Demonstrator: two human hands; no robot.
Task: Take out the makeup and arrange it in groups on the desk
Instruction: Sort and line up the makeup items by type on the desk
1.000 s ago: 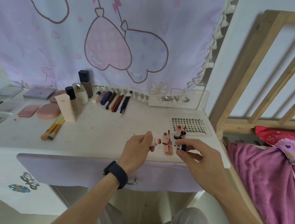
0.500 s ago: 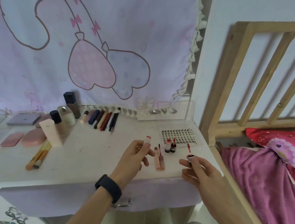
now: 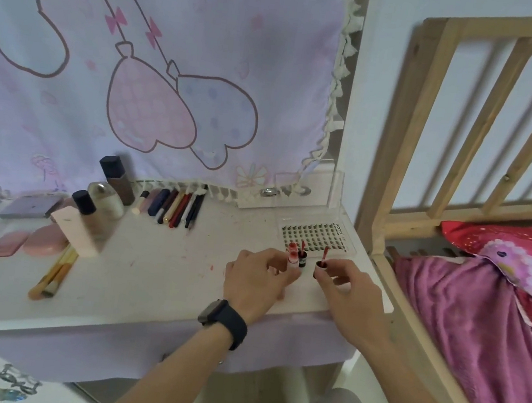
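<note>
My left hand [image 3: 256, 279] pinches a small pink lip-gloss tube [image 3: 292, 261] upright at the desk's right end. My right hand [image 3: 345, 283] pinches a dark cap with its red applicator wand [image 3: 321, 262] pointing up. Just behind them stand a second pink tube [image 3: 292, 247] and a dark tube with a wand [image 3: 302, 255]. Further left lie a row of pencils and liners [image 3: 176, 208], bottles [image 3: 103, 205], a pink box [image 3: 76, 234], pink compacts [image 3: 44, 239] and two brushes [image 3: 55, 271] on the white desk [image 3: 155, 274].
A clear tray of false lashes [image 3: 314, 237] sits behind my hands, with a clear acrylic box [image 3: 306, 193] at the back. Palettes [image 3: 31, 206] lie at far left. A wooden bed rail [image 3: 384, 182] and purple blanket [image 3: 477, 327] border the desk's right side.
Both hands moved back toward the standing tubes. The left hand now holds its tube upright near them, and the right hand brought the cap and wand closer to the desk.
</note>
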